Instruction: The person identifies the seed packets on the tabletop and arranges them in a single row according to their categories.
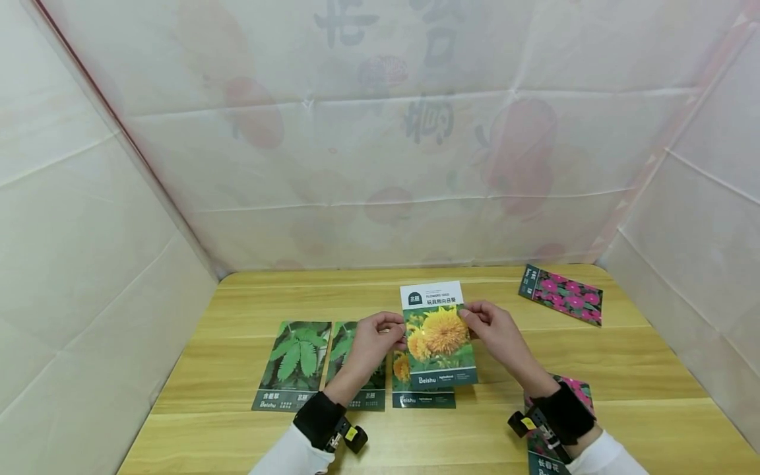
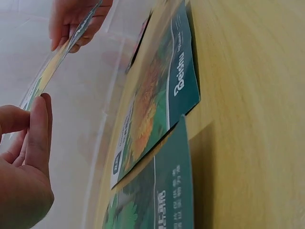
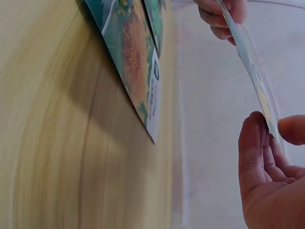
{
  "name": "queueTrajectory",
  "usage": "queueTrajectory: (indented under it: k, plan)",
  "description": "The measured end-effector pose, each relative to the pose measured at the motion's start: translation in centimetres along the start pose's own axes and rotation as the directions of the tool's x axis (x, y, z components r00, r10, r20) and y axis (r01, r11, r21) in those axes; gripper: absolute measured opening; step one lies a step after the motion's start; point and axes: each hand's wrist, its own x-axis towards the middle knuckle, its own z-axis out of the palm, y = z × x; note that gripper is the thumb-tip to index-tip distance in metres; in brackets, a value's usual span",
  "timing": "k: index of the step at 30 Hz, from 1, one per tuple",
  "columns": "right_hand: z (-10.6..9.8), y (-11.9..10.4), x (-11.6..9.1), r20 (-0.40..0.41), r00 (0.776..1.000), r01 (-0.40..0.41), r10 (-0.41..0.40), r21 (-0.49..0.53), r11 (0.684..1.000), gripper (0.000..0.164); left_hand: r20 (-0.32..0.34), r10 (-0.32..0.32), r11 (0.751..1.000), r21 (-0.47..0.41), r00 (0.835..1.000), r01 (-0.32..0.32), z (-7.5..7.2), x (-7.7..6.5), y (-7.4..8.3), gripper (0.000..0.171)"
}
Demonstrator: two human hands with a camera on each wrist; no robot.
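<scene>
A seed packet with yellow flowers (image 1: 442,336) is held up over the table, its front towards the head camera. My left hand (image 1: 375,340) pinches its left edge, and my right hand (image 1: 497,331) pinches the right edge between thumb and fingers. Both wrist views catch this packet nearly edge-on, raised off the wood. Beneath it lies a matching yellow-flower packet (image 1: 423,400), mostly covered in the head view; its orange-yellow bloom shows in the left wrist view. Left of that pair are two green-leaf packets (image 1: 297,359), the nearer one (image 1: 369,394) partly behind my left hand.
At the back right, a pink-flower packet (image 1: 567,295) lies at an angle on the wooden table (image 1: 225,356). Another pink-flower packet (image 1: 577,389) sits under my right wrist, partly hidden. Pale fabric walls (image 1: 356,158) stand behind and on both sides.
</scene>
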Motion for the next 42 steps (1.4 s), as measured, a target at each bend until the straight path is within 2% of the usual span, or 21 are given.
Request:
queueTrajectory:
  k: [3, 6, 13, 16, 23, 26, 31, 34, 38, 42]
  plan:
    - [-0.1, 0.4, -0.1, -0.001, 1.000, 0.009, -0.009, -0.006, 1.000, 0.038, -0.003, 0.005, 1.000, 0.008, 1.000, -0.005, 0.0, 0.1, -0.2, 0.030]
    - [-0.3, 0.5, -0.2, -0.008, 1.000, 0.009, -0.009, -0.022, 1.000, 0.035, -0.006, 0.020, 1.000, 0.010, 1.000, -0.020, -0.2, 0.5, -1.1, 0.031]
    - [-1.5, 0.9, -0.7, -0.052, 0.998, -0.030, 0.028, -0.035, 0.999, 0.037, 0.019, 0.082, 0.996, 0.027, 0.996, -0.082, -0.5, 0.5, -1.5, 0.037]
    - [-2.4, 1.4, -0.9, -0.062, 0.997, -0.049, 0.046, -0.047, 0.998, 0.039, 0.016, 0.112, 0.991, 0.067, 0.994, -0.113, -0.9, 0.4, -1.7, 0.038]
    - [-4.3, 3.2, -1.9, -0.063, 0.993, -0.106, 0.102, -0.058, 0.993, 0.041, -0.016, 0.114, 0.990, 0.083, 0.993, -0.112, -1.9, -0.1, -1.5, 0.033]
    - [-4.9, 4.1, -2.2, -0.057, 0.990, -0.131, 0.127, -0.076, 0.988, 0.041, -0.021, 0.158, 0.981, 0.119, 0.987, -0.155, -2.4, -0.3, -1.7, 0.034]
    - [-5.4, 5.1, -2.7, -0.054, 0.985, -0.169, 0.163, -0.131, 0.977, 0.042, -0.025, 0.239, 0.951, 0.209, 0.971, -0.228, -3.6, -0.2, -3.2, 0.039]
    - [-5.5, 5.5, -2.8, -0.056, 0.985, -0.171, 0.164, -0.170, 0.971, 0.042, -0.036, 0.227, 0.956, 0.196, 0.973, -0.216, -3.8, -0.5, -2.8, 0.036]
    - [-5.5, 5.8, -2.7, -0.054, 0.986, -0.167, 0.159, -0.205, 0.964, 0.039, -0.061, 0.154, 0.980, 0.138, 0.986, -0.144, -3.7, -1.2, -1.4, 0.034]
    - [-5.3, 6.1, -2.5, -0.042, 0.989, -0.148, 0.142, -0.238, 0.960, 0.037, -0.058, 0.154, 0.977, 0.157, 0.986, -0.143, -3.9, -1.4, -1.5, 0.036]
